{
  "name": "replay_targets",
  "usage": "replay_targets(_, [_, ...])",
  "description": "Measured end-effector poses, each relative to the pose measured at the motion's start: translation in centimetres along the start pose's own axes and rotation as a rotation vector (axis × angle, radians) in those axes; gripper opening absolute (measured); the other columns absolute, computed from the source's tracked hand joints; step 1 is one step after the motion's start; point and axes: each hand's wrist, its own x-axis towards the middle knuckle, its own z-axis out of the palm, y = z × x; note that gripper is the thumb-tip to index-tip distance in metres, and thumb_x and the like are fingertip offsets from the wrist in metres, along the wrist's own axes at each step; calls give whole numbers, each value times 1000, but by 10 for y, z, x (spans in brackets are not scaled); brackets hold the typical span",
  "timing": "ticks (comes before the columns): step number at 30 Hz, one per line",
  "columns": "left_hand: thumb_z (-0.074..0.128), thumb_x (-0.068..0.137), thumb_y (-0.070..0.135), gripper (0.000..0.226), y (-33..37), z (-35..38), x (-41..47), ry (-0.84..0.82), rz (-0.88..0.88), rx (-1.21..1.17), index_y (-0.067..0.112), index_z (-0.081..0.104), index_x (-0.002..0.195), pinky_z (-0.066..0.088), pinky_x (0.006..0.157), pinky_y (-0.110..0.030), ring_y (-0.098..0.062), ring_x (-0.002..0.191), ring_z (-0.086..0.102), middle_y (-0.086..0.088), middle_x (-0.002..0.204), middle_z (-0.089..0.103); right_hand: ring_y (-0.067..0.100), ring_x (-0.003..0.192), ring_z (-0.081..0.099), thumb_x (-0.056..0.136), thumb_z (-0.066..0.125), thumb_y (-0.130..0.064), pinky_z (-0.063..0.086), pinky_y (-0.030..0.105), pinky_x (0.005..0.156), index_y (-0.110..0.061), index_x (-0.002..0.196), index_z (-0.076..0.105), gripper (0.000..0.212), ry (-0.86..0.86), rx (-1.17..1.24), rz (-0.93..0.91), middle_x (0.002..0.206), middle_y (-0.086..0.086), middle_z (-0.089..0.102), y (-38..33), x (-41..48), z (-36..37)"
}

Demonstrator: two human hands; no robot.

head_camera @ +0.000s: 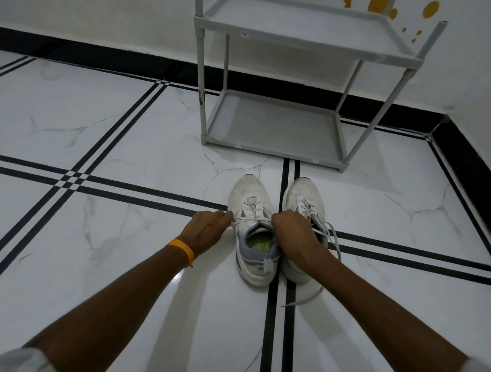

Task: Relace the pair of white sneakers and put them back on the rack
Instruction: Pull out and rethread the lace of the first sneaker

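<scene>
Two white sneakers stand side by side on the floor, toes pointing at the rack. The left sneaker has its lace stretched taut across the top eyelets. My left hand pinches one lace end just left of that shoe. My right hand grips the other end between the two shoes. The right sneaker is partly hidden by my right hand and forearm; its loose lace trails on the floor. The grey rack stands just beyond the shoes with nothing on its shelves.
The floor is glossy white marble tile with black double stripes. A white wall with a black skirting runs behind the rack and turns a corner at the right. An orange band is on my left wrist.
</scene>
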Motion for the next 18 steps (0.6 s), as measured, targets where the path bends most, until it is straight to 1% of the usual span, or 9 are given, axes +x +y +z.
replay_targets(1, [71,81,10,17,-1,1,1,8,-2,-3,8,62,96,43,43,-27,-25,48,61,-12,69,68,34,94,67,88,56,-1,39,32,67,-2,99,66,14,-6,28,11,102,20,69,0,1,0])
replay_targets(3, [67,85,11,16,-8,1,2,41,-12,-19,8,62,100,50,48,-30,-27,54,64,-13,76,70,35,91,67,87,59,-3,41,32,67,-1,97,67,13,-15,101,30,99,20,70,-5,3,-2])
replay_targets(5, [62,90,18,19,-17,1,-1,66,-68,-81,10,62,108,58,61,-34,-27,69,69,-13,90,72,35,91,68,87,61,-4,48,33,71,-1,99,68,14,-30,170,20,98,20,70,-16,7,-2])
replay_targets(7, [58,94,25,19,-24,1,-11,66,-145,-161,15,62,110,59,69,-36,-27,79,70,-10,98,73,35,91,68,87,60,-3,51,34,75,-1,100,69,16,-29,224,-1,99,21,71,-28,14,-1])
replay_targets(10, [53,96,29,16,-36,1,-27,49,-235,-195,21,61,106,55,70,-33,-26,83,68,-6,100,72,34,91,69,88,61,-5,49,33,72,-1,103,69,17,-7,275,-29,101,21,71,-48,23,0])
replay_targets(14, [52,95,30,20,-45,-12,-24,-39,-264,-201,19,64,107,53,75,-33,-26,88,65,-7,103,67,31,85,69,88,60,-2,45,30,67,-1,97,69,13,16,307,-14,95,19,72,-60,28,5])
replay_targets(16, [54,93,30,20,-48,-22,-16,-138,-228,-89,17,65,104,55,72,-35,-28,84,64,-8,103,60,34,81,70,89,57,0,53,31,68,2,91,69,12,-15,386,17,89,22,72,-57,29,4])
replay_targets(17, [55,92,31,21,-49,-30,-12,-194,-236,-52,18,65,105,56,72,-36,-29,84,65,-8,109,57,35,76,72,90,56,-1,58,36,68,4,89,68,14,-40,480,37,84,23,72,-53,29,2])
replay_targets(18, [57,89,34,27,-51,-39,-7,-245,-267,-34,20,63,110,55,74,-36,-30,88,66,-8,125,52,34,69,72,91,55,-3,61,39,66,5,89,68,15,-62,600,56,81,23,72,-49,27,-2])
